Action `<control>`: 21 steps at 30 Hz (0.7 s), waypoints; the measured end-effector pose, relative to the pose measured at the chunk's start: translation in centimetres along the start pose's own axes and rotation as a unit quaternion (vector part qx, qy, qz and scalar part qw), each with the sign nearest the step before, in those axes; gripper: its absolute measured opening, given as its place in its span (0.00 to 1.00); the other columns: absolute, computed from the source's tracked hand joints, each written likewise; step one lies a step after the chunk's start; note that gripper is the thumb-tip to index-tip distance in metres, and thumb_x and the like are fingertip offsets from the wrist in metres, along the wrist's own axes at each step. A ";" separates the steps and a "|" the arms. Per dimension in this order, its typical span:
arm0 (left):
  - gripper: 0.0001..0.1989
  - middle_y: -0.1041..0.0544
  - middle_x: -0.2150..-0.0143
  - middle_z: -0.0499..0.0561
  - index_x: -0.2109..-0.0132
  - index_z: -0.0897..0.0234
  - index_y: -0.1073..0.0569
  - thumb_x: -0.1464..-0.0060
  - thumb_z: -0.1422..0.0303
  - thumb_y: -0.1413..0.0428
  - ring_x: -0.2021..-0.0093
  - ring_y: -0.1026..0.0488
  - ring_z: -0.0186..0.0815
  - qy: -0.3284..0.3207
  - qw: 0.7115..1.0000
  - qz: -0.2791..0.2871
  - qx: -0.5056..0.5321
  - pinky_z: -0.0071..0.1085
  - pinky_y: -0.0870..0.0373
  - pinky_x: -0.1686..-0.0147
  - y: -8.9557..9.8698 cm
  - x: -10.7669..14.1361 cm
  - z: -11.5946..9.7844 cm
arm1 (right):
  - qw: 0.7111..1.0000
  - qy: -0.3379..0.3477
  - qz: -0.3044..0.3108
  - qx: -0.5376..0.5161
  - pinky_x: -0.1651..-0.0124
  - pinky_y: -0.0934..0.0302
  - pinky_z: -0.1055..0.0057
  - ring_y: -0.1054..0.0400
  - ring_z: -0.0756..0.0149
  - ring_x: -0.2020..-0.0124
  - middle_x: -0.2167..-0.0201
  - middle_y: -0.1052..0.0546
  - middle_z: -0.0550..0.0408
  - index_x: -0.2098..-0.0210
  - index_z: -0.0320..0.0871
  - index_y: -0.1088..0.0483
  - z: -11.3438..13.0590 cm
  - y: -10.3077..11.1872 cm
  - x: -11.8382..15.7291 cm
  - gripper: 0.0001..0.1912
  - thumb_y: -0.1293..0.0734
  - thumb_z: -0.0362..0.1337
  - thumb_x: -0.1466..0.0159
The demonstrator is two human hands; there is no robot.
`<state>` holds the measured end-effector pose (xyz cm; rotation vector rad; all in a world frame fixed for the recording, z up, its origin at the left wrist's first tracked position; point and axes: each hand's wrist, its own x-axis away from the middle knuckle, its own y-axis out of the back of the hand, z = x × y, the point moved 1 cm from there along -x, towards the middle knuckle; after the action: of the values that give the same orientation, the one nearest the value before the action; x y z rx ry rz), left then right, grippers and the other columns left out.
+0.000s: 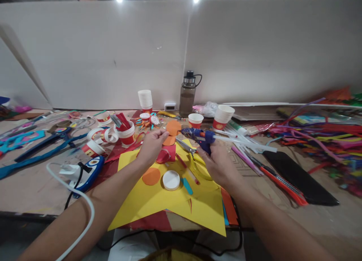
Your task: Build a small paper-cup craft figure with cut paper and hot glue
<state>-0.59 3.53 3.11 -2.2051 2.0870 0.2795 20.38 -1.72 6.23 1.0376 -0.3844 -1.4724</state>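
Observation:
My right hand (216, 159) is wrapped round the handle of a blue hot glue gun (202, 135), its nozzle pointing left. A long clear glue stick (249, 143) sticks out of the gun's back. Thumb and fingers of my left hand (152, 146) pinch the edge of an orange paper circle (173, 128), close to the nozzle. Below lie another orange circle (151, 176), a white round cup-like piece (171, 180) and a red cup piece (166, 154) on yellow paper (158, 198). Yellow-handled scissors (199, 166) rest beside my right hand.
A water bottle (187, 95) and stacked paper cups (223, 117) stand at the back. Left are a cup of markers (125, 132) and a blue power strip (89, 175) with cables. A red cutter (285, 183), a black phone (301, 178) and pipe cleaners (319, 136) lie right.

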 end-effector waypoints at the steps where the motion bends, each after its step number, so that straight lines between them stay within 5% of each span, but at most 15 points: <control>1: 0.13 0.38 0.76 0.43 0.68 0.65 0.27 0.48 0.58 0.43 0.75 0.44 0.28 -0.004 1.000 0.001 -0.010 0.27 0.47 0.73 0.0 0.0 0.0 | 1.000 -0.004 -0.002 0.001 0.55 0.37 0.57 0.29 0.50 0.57 0.57 0.22 0.41 0.49 0.38 0.31 -0.1 0.0 0.0 0.18 0.40 0.38 0.35; 10: 0.12 0.29 0.72 0.46 0.66 0.64 0.25 0.45 0.60 0.46 0.70 0.36 0.31 -0.041 0.993 0.032 -0.107 0.27 0.42 0.67 -0.1 0.4 -0.4 | 0.998 0.010 -0.029 -0.046 0.51 0.37 0.58 0.30 0.53 0.53 0.52 0.24 0.43 0.46 0.40 0.34 -0.4 0.0 -0.2 0.19 0.40 0.38 0.34; 21: 0.11 0.26 0.71 0.48 0.67 0.65 0.25 0.45 0.63 0.47 0.70 0.34 0.32 -0.069 0.985 0.055 -0.145 0.28 0.39 0.68 -0.6 0.8 -0.5 | 0.999 0.027 -0.031 -0.023 0.56 0.36 0.59 0.28 0.53 0.59 0.59 0.22 0.44 0.51 0.40 0.29 0.4 0.1 -0.2 0.16 0.40 0.38 0.35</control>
<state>0.04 2.69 3.43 -2.1428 2.2151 0.7689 20.09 -1.72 6.60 1.0582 -0.2826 -1.4982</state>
